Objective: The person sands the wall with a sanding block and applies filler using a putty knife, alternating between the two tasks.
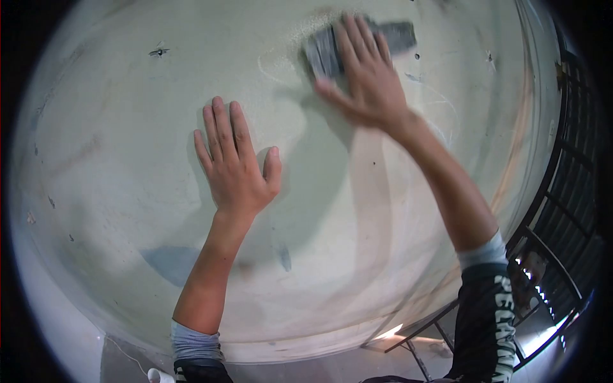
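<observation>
A pale green wall [306, 210] with scuffs and small holes fills most of the view. My left hand [237, 159] lies flat on it left of centre, fingers spread upward, holding nothing. Higher up and to the right, my right hand [370, 80] presses a dark grey, creased sheet or pad [324, 54] against the wall. The fingers are stretched over the pad, which sticks out on both sides of them. Slight blur shows on this hand. Pale, dusty marks surround the pad.
Dark metal bars [555, 268] stand along the right edge, with bright light behind them. A white cylindrical object [159, 375] and a thin cable [128, 354] are at the lower left. Grey floor [345, 370] shows below the wall.
</observation>
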Available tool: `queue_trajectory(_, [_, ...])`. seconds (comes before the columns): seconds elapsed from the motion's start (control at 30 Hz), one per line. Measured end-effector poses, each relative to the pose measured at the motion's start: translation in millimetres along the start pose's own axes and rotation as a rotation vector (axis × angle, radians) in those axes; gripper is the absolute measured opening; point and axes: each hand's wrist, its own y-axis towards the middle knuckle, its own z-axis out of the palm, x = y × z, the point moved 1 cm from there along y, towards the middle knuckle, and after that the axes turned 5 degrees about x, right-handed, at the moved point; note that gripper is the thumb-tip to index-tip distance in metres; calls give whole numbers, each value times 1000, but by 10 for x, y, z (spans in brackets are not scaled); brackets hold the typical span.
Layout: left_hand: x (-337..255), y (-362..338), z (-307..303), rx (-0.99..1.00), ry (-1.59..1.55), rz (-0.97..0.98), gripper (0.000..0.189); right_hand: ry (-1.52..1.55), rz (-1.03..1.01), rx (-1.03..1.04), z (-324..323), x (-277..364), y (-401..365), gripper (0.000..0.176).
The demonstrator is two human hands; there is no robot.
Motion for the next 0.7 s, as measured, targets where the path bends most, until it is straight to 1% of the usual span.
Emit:
queue_trajectory(0.03, [7, 1, 2, 4, 5, 2, 88, 24, 10, -88, -2, -51, 204, 103])
queue_trajectory(0.07, [6, 4, -5, 3, 10, 4, 88, 25, 14, -86, -46, -34, 409, 103])
queue_trajectory(0.13, [65, 24, -23, 0, -2, 25, 88, -53, 221, 145, -80, -4, 731, 100])
queue_trajectory(0.17, [82, 28, -34, -2, -16, 40, 88, -53, 223, 144, -87, 21, 671, 100])
queue_trajectory(0.23, [81, 16, -55, -4, -39, 43, 87, 42, 111, -137, -1, 129, 309, 104])
queue_trajectory(0.3, [65, 30, -45, -22, -59, 39, 87, -15, 82, -41, 54, 353, -349, 107])
queue_trajectory(0.37, [19, 0, -21, -18, -7, 11, 86, 26, 96, 86, -38, 456, -643, 107])
queue_trajectory(0.43, [-28, -7, -16, -15, -13, -1, 85, 7, 70, 55, -11, 355, -435, 107])
queue_trajectory(0.5, [-33, 11, 7, -36, -16, -20, 85, -22, 26, 8, -4, 205, 56, 106])
queue_trajectory(0.57, [-1, -12, 19, -28, -25, -18, 86, -73, 117, 99, 18, 240, 641, 101])
queue_trajectory(0.6, [29, -17, -2, -30, -15, -22, 86, -65, 111, 93, 36, 286, 730, 101])
queue_trajectory(0.67, [80, -15, -31, -6, -55, 14, 86, 56, 183, 73, 29, 349, 842, 92])
queue_trajectory(0.7, [97, -25, -41, -5, -53, 12, 86, 58, 181, 73, 82, 391, 719, 92])
